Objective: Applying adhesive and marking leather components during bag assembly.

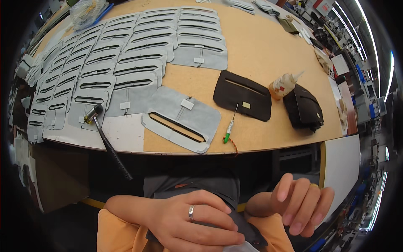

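My left hand (201,222), wearing a silver ring, is low in view with bent fingers over a pale grey piece (239,248), mostly cut off below the frame. My right hand (302,201) is raised to its right, fingers loosely curled and apart, nothing visible in them. On the table ahead lie a grey fabric panel (176,107) with a long slot, a dark brown slotted panel (247,92), an awl (230,128) with a green-tipped handle, and a hammer (111,151) overhanging the front edge.
Rows of grey slotted panels (117,63) cover the left of the table (273,138). A spouted glue bottle (280,87) stands beside a dark brown stack (302,109). A plastic bag (86,12) sits at the back left. Benches and equipment line the right.
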